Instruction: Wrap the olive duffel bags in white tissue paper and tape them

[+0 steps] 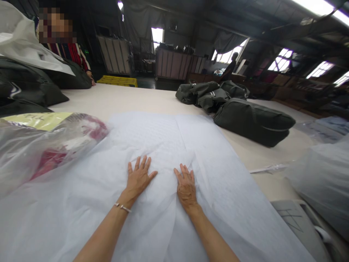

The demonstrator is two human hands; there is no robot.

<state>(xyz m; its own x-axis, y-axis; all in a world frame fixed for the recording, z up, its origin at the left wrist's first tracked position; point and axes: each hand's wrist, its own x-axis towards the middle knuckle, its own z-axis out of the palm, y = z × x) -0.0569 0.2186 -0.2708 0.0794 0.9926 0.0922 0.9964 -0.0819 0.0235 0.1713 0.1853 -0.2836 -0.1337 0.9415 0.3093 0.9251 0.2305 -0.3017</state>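
Note:
A large, thin white sheet (pixel 223 196) is spread over the table in front of me, with soft creases around my hands. My left hand (pixel 138 175) lies palm down on it, fingers spread, a bracelet at the wrist. To its right, my right hand (pixel 187 185) also rests palm down, its fingers stretched forward and slightly apart. Neither hand holds anything. A clear plastic bag (pixel 79 145) with red and white contents and a yellow label (pixel 40 120) overlaps the sheet's left side.
Dark green bags (pixel 253 118) lie beyond the sheet on the pale table (pixel 136 98). More dark bags (pixel 27 80) are piled at left, near a person (pixel 69 54). A grey marked object (pixel 297 222) and translucent plastic (pixel 324 178) sit at right. Carts (pixel 173 63) stand behind.

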